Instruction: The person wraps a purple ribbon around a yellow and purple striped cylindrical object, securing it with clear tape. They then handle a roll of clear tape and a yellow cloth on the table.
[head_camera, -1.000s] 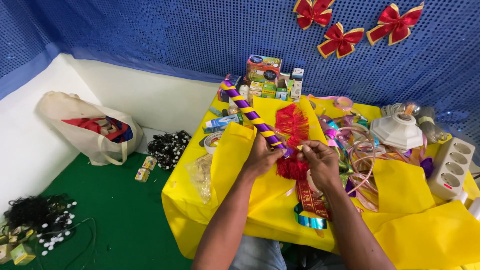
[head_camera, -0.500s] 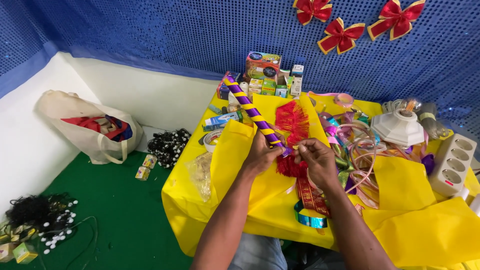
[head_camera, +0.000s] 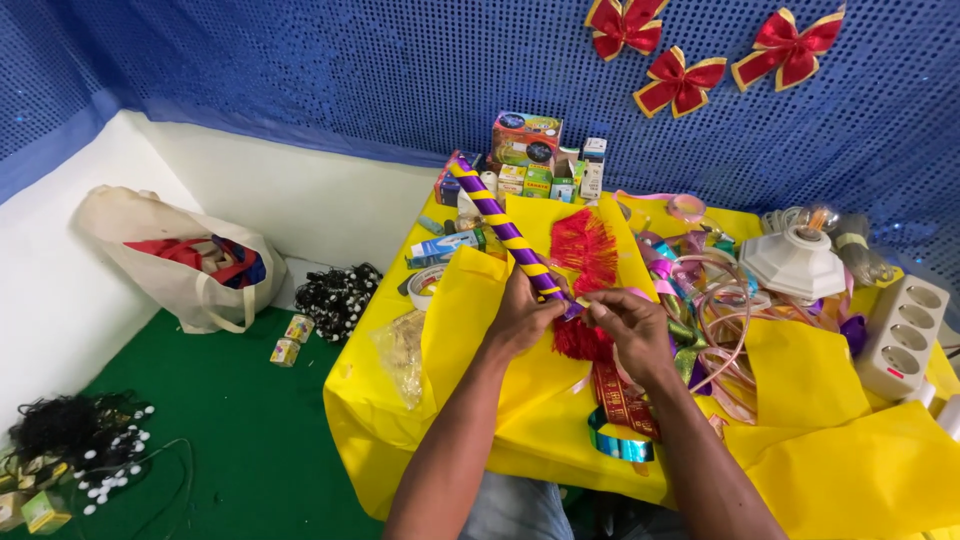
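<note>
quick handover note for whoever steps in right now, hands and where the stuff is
Left hand: gripping the lower end of the purple and yellow striped stick, which slants up across the yellow table cover.
Right hand: pinching ribbon at the stick's lower end, over the red fringe trim.
Done: stick is striped nearly to the end.
Left: the end under the hands; hidden, cannot tell more.

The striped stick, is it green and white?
No, the striped stick held by the left hand is purple with yellow bands winding along it.
</note>
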